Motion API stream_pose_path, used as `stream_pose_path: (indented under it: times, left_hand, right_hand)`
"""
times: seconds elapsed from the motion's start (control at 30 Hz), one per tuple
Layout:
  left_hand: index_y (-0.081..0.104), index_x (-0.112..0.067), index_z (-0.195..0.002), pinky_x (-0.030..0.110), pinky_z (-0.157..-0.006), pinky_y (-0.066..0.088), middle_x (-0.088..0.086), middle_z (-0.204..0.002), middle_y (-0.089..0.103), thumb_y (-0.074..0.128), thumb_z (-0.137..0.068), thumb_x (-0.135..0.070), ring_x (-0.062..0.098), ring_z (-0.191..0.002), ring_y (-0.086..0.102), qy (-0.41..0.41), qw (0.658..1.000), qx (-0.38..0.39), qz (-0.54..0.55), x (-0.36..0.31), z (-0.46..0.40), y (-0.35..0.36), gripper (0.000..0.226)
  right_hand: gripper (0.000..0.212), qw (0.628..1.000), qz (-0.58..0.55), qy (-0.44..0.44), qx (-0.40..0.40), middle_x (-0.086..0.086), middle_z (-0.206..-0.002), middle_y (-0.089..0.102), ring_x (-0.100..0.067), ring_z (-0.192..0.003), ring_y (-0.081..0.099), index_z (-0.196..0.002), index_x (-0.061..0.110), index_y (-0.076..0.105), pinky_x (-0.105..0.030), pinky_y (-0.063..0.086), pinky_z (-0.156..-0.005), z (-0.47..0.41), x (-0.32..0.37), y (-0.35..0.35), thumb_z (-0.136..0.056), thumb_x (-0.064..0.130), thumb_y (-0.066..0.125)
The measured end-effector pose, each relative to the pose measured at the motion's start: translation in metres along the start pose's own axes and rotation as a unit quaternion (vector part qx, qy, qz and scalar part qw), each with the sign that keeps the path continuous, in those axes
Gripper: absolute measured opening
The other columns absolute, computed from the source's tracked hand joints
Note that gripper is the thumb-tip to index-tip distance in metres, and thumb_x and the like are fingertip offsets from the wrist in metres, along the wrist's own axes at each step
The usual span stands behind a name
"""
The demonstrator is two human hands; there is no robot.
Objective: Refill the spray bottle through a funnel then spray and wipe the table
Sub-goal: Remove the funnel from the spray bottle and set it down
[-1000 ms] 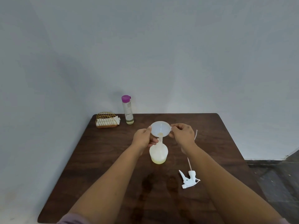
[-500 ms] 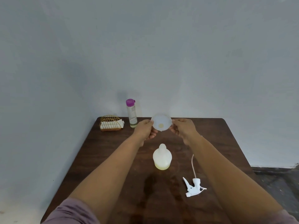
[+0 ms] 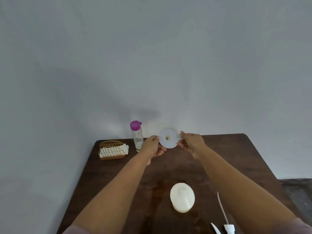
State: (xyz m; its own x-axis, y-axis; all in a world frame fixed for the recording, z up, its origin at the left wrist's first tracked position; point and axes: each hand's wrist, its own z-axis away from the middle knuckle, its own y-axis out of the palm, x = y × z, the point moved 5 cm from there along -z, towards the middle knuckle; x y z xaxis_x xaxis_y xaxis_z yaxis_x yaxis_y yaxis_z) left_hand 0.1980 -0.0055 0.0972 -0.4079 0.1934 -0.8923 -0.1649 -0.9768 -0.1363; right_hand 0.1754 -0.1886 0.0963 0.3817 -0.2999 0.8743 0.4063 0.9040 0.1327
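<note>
Funnel: white translucent plastic funnel (image 3: 168, 137) held up over the far end of the dark wooden table (image 3: 228, 157), mouth facing the person
Left hand (image 3: 152, 147): fingers curled, pinching the funnel's left rim
Right hand (image 3: 191, 143): pinching its right rim
Bottle: uncapped cream plastic spray bottle (image 3: 182, 197) upright on the table, nearer the person
Sprayer: white trigger head (image 3: 226, 228) lying right of the bottle

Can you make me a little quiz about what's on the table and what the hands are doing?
1. True or false: the funnel sits in the neck of the spray bottle.
2. What colour is the cap of the clear bottle at the back of the table?
3. Which holds the funnel? A) left hand only B) right hand only C) both hands

Key
1. False: it is held up in the air, apart from the bottle.
2. Purple.
3. C.
</note>
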Motion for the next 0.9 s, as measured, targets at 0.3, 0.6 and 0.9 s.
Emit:
stream_pose_path:
  times: [0.3, 0.6, 0.9]
  left_hand:
    - [0.056, -0.015, -0.131, 0.032, -0.094, 0.053, 0.002, -0.11, 0.064, 0.049, -0.101, -0.021, 0.015, -0.097, 0.062, 0.024, 0.998, -0.045, 0.026, 0.024, -0.091, -0.01, 0.032]
    - [0.053, -0.012, -0.134, 0.041, -0.105, 0.045, 0.006, -0.131, 0.058, 0.057, -0.094, -0.01, 0.023, -0.12, 0.055, -0.013, 0.997, -0.077, -0.005, 0.084, -0.134, -0.004, 0.04]
    - [0.043, -0.01, -0.143, 0.032, -0.101, 0.047, 0.011, -0.13, 0.045, 0.062, -0.092, -0.014, 0.02, -0.1, 0.062, 0.057, 0.967, -0.039, -0.245, 0.09, -0.155, 0.0, 0.055]
  right_hand:
    - [0.012, 0.999, 0.042, -0.005, 0.012, -0.012, -0.099, 0.066, -0.017, -0.088, 0.065, -0.1, -0.001, 0.064, -0.028, 0.054, -0.085, -0.071, -0.016, 0.034, -0.09, -0.004, 0.059]
    - [0.006, 0.957, 0.28, -0.044, -0.059, 0.004, -0.089, 0.069, -0.011, -0.081, 0.063, -0.087, 0.021, 0.069, -0.014, 0.042, -0.059, -0.124, -0.06, 0.034, -0.082, 0.02, 0.072]
    - [0.015, 0.942, 0.319, -0.055, -0.091, 0.002, -0.1, 0.067, -0.012, -0.09, 0.059, -0.102, 0.014, 0.071, -0.021, 0.045, -0.079, -0.153, -0.085, 0.039, -0.088, 0.016, 0.065]
